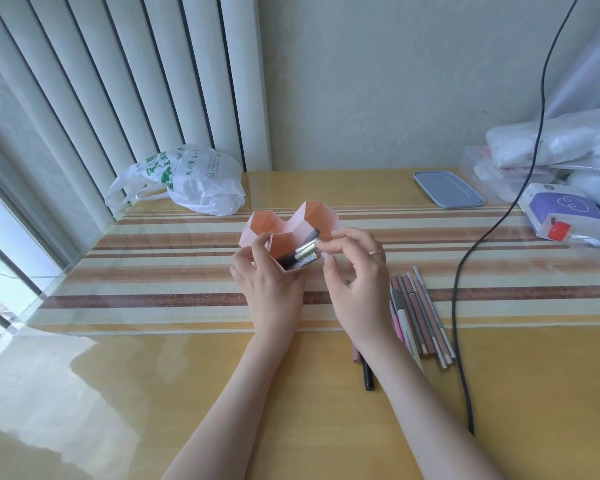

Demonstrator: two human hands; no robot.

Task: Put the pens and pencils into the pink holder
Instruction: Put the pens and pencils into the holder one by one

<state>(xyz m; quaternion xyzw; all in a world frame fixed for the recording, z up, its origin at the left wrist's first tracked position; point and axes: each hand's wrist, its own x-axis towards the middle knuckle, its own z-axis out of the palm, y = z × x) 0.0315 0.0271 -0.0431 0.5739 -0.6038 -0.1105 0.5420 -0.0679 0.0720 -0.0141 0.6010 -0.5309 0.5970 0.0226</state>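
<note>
Progress looks partial: the pink holder (284, 233) on the table (222, 393) has a few pens (302, 258) in its near compartment (left hand (274, 289) grips it), right hand (354, 282) fingers curled at their tips, contact unclear; a pencil row (421, 317) waits beside.

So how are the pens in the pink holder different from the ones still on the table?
The dark and silver pens lean tilted inside the front compartment of the pink hexagon-celled holder; the row of brown, grey and pink pens and pencils lies flat on the glossy yellow table. The right hand has its fingertips at the held ones; the row is untouched. The left hand grips the holder. Both groups are long and thin.
</note>
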